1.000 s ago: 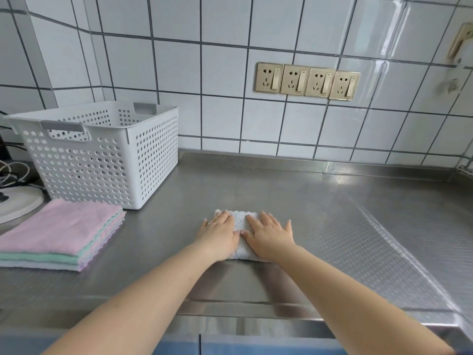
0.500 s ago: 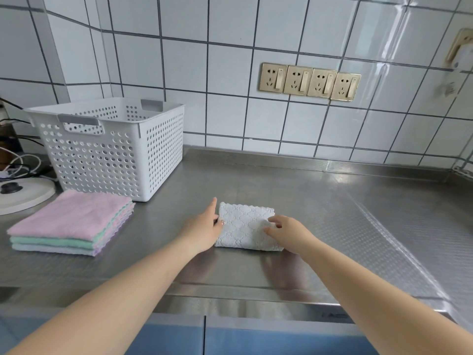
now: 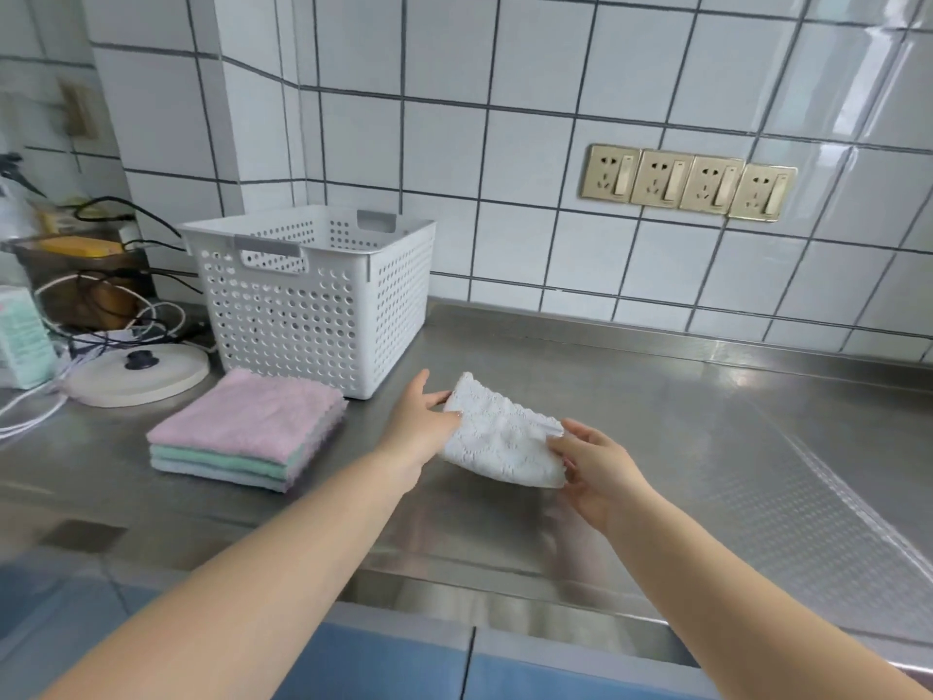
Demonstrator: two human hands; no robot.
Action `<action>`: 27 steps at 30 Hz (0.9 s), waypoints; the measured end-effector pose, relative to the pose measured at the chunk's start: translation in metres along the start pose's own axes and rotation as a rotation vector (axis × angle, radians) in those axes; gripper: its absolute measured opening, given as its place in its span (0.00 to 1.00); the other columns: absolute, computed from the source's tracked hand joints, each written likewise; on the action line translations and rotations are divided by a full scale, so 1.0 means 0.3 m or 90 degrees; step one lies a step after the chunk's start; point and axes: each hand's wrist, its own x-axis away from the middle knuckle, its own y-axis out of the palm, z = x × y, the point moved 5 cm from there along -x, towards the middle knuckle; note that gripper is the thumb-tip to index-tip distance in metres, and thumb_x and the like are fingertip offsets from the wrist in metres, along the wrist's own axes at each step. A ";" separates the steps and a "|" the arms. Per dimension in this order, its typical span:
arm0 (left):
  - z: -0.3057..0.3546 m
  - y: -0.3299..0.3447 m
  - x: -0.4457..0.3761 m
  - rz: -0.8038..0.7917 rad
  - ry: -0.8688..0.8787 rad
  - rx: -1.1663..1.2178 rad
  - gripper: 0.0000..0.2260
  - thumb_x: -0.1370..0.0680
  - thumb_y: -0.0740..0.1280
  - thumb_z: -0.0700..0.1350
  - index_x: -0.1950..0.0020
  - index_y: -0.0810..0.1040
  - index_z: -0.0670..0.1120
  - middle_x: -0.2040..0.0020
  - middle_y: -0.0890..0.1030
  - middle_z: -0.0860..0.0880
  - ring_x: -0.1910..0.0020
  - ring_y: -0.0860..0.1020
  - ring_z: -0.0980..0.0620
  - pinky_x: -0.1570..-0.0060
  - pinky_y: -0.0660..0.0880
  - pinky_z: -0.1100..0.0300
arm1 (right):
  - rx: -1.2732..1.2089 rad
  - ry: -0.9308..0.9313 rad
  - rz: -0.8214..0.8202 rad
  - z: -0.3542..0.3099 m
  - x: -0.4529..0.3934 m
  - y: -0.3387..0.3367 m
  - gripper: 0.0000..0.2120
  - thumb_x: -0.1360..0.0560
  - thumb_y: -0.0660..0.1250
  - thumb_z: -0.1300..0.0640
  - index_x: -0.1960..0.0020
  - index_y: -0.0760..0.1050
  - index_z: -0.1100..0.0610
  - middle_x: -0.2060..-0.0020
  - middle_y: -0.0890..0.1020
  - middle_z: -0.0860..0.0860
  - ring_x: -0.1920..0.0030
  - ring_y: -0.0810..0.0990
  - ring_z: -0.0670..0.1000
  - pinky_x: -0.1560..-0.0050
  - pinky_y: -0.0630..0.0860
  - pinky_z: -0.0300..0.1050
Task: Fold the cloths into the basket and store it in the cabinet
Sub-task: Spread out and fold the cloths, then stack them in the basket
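- Between the fingers of both hands, the folded white cloth (image 3: 502,439) is held just above the tabletop (image 3: 707,447).
- Left hand (image 3: 421,421) pinches its left edge; right hand (image 3: 598,467) grips its right edge.
- Left of the left fingers (image 3: 438,399): white basket (image 3: 313,300), and 1 stack of cloths (image 3: 247,429).

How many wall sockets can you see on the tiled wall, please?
4, side by side in one row on the tiled wall, right of the basket: first, second, third, fourth. None seems hidden.

Both arms outstretched; left hand (image 3: 421,421), right hand (image 3: 601,469) apparently pinch white cloth (image 3: 502,437) edges.
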 end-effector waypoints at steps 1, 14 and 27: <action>0.008 -0.090 -0.001 0.017 0.015 -0.002 0.34 0.25 0.65 0.35 0.23 0.54 0.50 0.38 0.76 0.54 0.41 0.77 0.50 0.39 0.73 0.49 | 0.034 -0.033 -0.009 0.011 0.002 0.082 0.18 0.26 0.66 0.64 0.38 0.71 0.54 0.53 0.80 0.51 0.62 0.80 0.48 0.62 0.76 0.45; 0.093 -0.794 -0.021 0.163 0.077 -0.138 0.22 0.25 0.66 0.33 0.32 0.71 0.44 0.35 0.75 0.47 0.48 0.75 0.58 0.57 0.70 0.69 | 0.197 -0.184 -0.139 0.069 0.107 0.792 0.12 0.28 0.64 0.66 0.53 0.71 0.49 0.62 0.74 0.48 0.67 0.74 0.47 0.62 0.76 0.42; -0.016 -0.918 -0.058 0.185 0.088 -0.167 0.17 0.26 0.67 0.34 0.38 0.76 0.46 0.38 0.78 0.48 0.43 0.74 0.56 0.44 0.69 0.60 | 0.260 -0.173 -0.149 0.147 0.088 0.881 0.12 0.28 0.64 0.67 0.55 0.69 0.50 0.46 0.79 0.60 0.70 0.72 0.48 0.74 0.70 0.34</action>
